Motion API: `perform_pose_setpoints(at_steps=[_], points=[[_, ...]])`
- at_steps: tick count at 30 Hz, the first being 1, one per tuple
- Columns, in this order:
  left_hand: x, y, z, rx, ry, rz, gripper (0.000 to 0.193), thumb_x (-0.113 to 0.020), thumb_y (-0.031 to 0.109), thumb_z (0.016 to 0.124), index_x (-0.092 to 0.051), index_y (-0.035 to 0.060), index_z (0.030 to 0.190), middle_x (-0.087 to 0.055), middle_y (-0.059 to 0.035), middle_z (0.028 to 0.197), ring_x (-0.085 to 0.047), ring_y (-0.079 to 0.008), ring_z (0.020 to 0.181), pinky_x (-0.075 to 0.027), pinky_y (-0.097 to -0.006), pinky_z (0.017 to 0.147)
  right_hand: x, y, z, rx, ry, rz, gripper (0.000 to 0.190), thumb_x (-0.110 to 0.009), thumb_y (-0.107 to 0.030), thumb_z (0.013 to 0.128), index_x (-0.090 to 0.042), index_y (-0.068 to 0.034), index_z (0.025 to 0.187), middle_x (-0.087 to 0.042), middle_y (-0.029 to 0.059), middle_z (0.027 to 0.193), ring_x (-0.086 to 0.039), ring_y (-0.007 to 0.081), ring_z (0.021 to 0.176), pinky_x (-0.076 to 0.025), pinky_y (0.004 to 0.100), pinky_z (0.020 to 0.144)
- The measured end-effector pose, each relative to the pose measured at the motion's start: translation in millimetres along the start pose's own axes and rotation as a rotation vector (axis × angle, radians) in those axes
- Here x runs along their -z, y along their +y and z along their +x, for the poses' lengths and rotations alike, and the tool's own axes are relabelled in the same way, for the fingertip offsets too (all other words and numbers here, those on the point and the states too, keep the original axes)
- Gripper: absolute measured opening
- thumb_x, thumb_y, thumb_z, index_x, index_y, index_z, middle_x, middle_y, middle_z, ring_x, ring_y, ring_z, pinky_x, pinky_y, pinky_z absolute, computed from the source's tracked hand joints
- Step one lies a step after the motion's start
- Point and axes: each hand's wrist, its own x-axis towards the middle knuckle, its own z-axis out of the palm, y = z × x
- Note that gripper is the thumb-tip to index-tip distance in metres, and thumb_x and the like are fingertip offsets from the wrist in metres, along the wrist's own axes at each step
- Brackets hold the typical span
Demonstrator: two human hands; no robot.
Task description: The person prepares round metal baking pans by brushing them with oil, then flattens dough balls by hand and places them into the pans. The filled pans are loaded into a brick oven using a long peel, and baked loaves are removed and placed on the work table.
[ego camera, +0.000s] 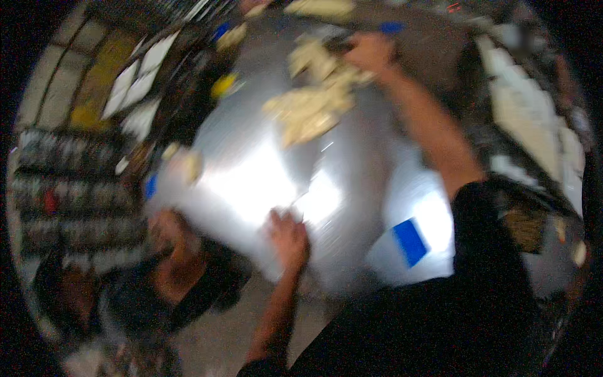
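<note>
My left hand (288,238) is over the near part of a shiny metal table (362,188), by a bright glare; no object shows in it, and its fingers are blurred. My right arm reaches across to the far side, where my right hand (372,52) is beside a pile of pale yellow, flat, irregular pieces (308,110). A dark, blurred thing lies at its fingertips; whether the hand grips it cannot be told. A blue rectangle (410,241) is on the metal surface near my body. Another blue item (392,27) is just past my right hand.
Another person (174,264) is at the table's left side, with pale pieces (192,165) nearby. A yellow item (223,86) lies at the left edge. More pale pieces (320,8) are at the far end. Pale panels or trays (523,108) stand to the right. Motion blur hides details.
</note>
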Motion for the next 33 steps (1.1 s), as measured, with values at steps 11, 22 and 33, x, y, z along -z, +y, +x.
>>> perform_pose_setpoints(at_steps=[11, 22, 33], points=[[-9, 8, 2, 0.042, 0.100, -0.013, 0.057, -0.049, 0.044, 0.102, -0.046, 0.0163, 0.152, -0.023, -0.0162, 0.166, -0.014, -0.0390, 0.154, 0.000, -0.0656, 0.120, 63, 42, -10, -0.553, 0.784, 0.583, 0.042, -0.086, -0.041, 0.074, -0.076, -0.002, 0.083, -0.070, 0.0132, 0.068, -0.067, 0.0252, 0.060, -0.050, 0.0405, 0.058], [-13, 12, 11, 0.024, 0.174, 0.006, 0.059, -0.040, 0.045, 0.103, -0.044, 0.0119, 0.153, -0.024, -0.0177, 0.165, -0.015, -0.0367, 0.154, -0.001, -0.0627, 0.121, 111, -23, -262, -0.502, 0.855, 0.887, 0.031, -0.088, -0.022, 0.077, -0.075, 0.003, 0.090, -0.073, 0.0047, 0.080, -0.062, 0.0095, 0.068, -0.051, 0.0295, 0.065], [-72, -31, 51, -0.132, 0.321, 0.120, 0.065, -0.031, 0.061, 0.104, -0.041, 0.0199, 0.154, -0.033, -0.0119, 0.162, -0.028, -0.0362, 0.150, -0.019, -0.0754, 0.111, 271, -95, -719, -0.566, 0.486, 0.535, 0.046, -0.092, -0.042, 0.069, -0.077, -0.004, 0.091, -0.069, 0.0099, 0.070, -0.064, 0.0178, 0.058, -0.051, 0.0343, 0.059]])
